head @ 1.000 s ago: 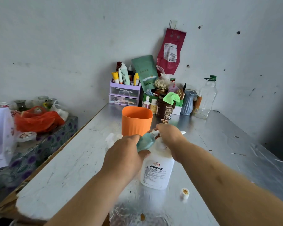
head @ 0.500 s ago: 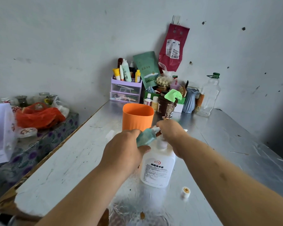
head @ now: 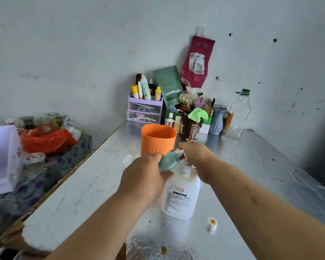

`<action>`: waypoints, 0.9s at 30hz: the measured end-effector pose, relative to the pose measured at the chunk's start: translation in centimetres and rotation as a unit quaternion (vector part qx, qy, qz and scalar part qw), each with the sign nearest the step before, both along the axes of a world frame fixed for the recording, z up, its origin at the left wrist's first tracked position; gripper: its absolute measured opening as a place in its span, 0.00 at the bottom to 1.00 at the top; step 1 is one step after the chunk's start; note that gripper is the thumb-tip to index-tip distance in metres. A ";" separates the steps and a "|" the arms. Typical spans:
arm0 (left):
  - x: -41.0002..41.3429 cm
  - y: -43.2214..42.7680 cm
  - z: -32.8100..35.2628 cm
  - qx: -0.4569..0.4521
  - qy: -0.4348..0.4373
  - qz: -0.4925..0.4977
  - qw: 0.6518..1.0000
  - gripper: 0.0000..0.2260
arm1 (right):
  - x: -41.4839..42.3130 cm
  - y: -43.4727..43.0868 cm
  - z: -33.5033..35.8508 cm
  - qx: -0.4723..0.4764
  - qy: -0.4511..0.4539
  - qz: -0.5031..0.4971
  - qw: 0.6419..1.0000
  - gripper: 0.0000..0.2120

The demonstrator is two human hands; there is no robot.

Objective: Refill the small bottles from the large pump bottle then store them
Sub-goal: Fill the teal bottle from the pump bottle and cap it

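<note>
A: "While the left hand [head: 144, 177] is gripping the small bottle [head: 167, 162], which way is it pointing?"

B: "In the head view it is tilting up and right, its mouth sitting at the spout of the pump bottle [head: 180, 196] on the table [head: 86, 194]."

A: "And the right hand [head: 195, 154]?"

B: "It is arching over the pump head, fingers curled on it; a downward press is looking likely."

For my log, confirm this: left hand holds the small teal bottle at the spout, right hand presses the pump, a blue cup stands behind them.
Wrong colour: the head view shows an orange cup behind them. The left hand does hold the small teal bottle; the right hand is on the pump.
</note>
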State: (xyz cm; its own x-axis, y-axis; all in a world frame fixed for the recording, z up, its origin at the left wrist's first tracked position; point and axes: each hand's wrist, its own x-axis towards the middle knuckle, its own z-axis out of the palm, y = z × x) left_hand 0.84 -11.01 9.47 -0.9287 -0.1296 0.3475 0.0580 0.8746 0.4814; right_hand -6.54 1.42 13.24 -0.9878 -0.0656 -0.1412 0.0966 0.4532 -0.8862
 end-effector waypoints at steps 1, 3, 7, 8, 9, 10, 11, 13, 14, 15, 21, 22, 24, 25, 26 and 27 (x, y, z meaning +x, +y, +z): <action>0.0 0.0 0.1 0.001 0.000 0.000 1.000 0.13 | 0.0 0.0 0.0 -0.002 -0.002 -0.001 1.000 0.06; 0.0 0.0 0.2 0.005 0.000 -0.001 1.000 0.12 | -0.2 0.1 0.0 -0.003 -0.007 -0.003 1.000 0.06; -0.1 -0.1 0.3 0.009 0.006 -0.001 1.000 0.12 | -0.7 -0.1 -0.1 -0.004 -0.005 -0.003 1.000 0.08; -0.2 -0.2 0.2 0.011 0.006 -0.001 1.000 0.12 | -0.7 -0.1 -0.1 -0.003 -0.001 -0.001 1.000 0.09; -0.2 -0.2 0.1 0.013 0.008 -0.001 1.000 0.12 | -0.8 -0.1 -0.1 0.000 0.006 0.005 1.000 0.10; -0.2 -0.2 0.1 0.015 0.009 -0.002 1.000 0.13 | -0.9 0.0 -0.2 0.004 0.014 0.013 1.000 0.12; -0.2 -0.2 0.0 0.018 0.010 -0.003 1.000 0.13 | -1.0 0.1 -0.3 0.009 0.023 0.022 0.999 0.13; -0.3 -0.2 -0.2 0.022 0.013 -0.004 1.000 0.14 | -1.2 0.3 -0.6 0.017 0.035 0.033 0.999 0.15; -0.4 -0.2 -0.3 0.023 0.012 -0.003 1.000 0.13 | -1.3 0.3 -0.8 0.026 0.040 0.036 0.998 0.16; -0.4 -0.2 -0.5 0.021 0.010 -0.002 1.000 0.13 | -1.3 0.3 -1.0 0.040 0.044 0.041 0.997 0.16; -0.2 -0.3 -0.9 0.018 -0.005 -0.002 1.000 0.14 | -0.7 -0.1 -0.8 0.081 0.024 0.046 0.995 0.18; -0.1 -0.2 -0.7 0.019 -0.005 -0.004 1.000 0.14 | -0.5 0.0 -0.6 0.075 0.020 0.042 0.996 0.17; 0.1 -0.1 -0.3 0.018 -0.003 -0.003 1.000 0.14 | -0.1 0.3 -0.3 0.021 -0.005 0.013 1.000 0.12; 0.1 -0.1 -0.2 0.015 -0.001 -0.003 1.000 0.13 | 0.0 0.3 -0.2 0.004 -0.013 0.002 1.000 0.09; 0.0 -0.1 -0.1 0.014 -0.001 -0.002 1.000 0.13 | 0.0 0.2 -0.2 -0.001 -0.014 -0.004 1.000 0.08; 0.0 -0.1 0.0 0.013 -0.001 -0.001 1.000 0.13 | 0.0 0.2 -0.1 -0.002 -0.012 -0.006 1.000 0.08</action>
State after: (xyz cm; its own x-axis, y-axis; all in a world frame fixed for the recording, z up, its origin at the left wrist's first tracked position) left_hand 0.85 -11.08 9.48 -0.9297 -0.1371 0.3418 0.0583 0.8616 0.5042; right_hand -6.50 1.57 13.12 -0.9850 -0.0542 -0.1639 0.1226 0.4488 -0.8852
